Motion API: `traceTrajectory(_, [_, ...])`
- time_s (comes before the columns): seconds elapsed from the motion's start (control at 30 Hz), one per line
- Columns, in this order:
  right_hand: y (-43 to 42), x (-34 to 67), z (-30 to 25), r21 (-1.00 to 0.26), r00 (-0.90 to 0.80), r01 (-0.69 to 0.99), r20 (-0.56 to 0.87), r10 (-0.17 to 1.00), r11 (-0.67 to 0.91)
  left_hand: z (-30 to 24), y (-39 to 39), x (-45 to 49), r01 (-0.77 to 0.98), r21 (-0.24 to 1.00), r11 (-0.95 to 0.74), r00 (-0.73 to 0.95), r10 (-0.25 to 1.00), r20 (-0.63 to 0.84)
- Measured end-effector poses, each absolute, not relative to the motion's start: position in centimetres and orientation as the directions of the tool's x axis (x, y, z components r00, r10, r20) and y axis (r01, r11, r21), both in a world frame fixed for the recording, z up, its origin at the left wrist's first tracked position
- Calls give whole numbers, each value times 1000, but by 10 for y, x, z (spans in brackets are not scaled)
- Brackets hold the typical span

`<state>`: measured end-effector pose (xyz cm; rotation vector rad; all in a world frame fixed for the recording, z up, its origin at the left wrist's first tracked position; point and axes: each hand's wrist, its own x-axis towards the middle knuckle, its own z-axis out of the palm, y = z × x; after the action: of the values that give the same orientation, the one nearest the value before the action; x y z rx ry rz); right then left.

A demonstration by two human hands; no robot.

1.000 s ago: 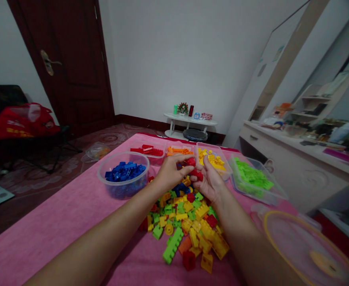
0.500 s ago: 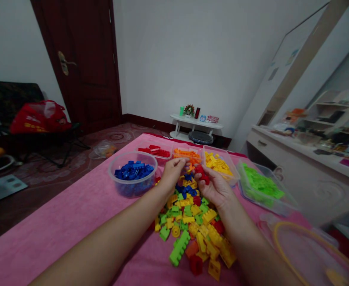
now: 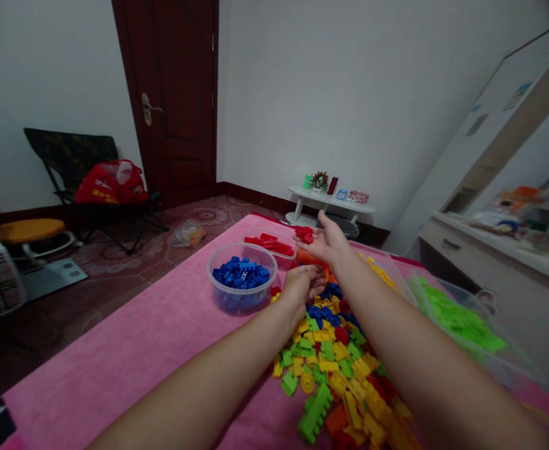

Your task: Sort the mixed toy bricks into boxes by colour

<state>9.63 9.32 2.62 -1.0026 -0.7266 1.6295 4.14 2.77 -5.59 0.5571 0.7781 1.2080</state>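
Note:
My right hand [image 3: 328,242] reaches out over the far side of the pink-covered table, holding red building bricks [image 3: 304,234] at its fingers, palm turned to the left. Just beyond the left of those bricks is a clear box of red bricks [image 3: 269,242]. My left hand [image 3: 300,286] hovers lower, over the far end of a loose pile of mixed bricks [image 3: 328,350] in yellow, green, blue and red. Its fingers are loosely curled, with the thumb apart, and nothing shows in them. Orange bricks [image 3: 315,261] lie between the two hands, partly hidden.
A round clear tub of blue bricks [image 3: 241,275] stands left of my left hand. To the right are a box of yellow bricks [image 3: 381,272], partly behind my right forearm, and a box of green bricks [image 3: 461,315]. The pink cloth [image 3: 162,350] covers the table.
My right hand has moved forward and left with the red bricks, toward the red box. My left hand has dropped closer to the pile. The view has turned left.

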Motion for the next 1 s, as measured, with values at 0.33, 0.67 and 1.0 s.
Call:
traceTrajectory(0.33, [56,119,20,-985,-33,-174,14,999,8,-57,28,38,-637,727,257,157,966,-204])
traceTrajectory(0.67, [-7,195,-22,-832,-160,513,150,976,212,-48,28,26,216,952,-216,239,957,163])
traceTrajectory(1.0, [-23,175,-31,-107,-266,957,38,963,269,-28,4,15,895,166,-415,424,906,-20])
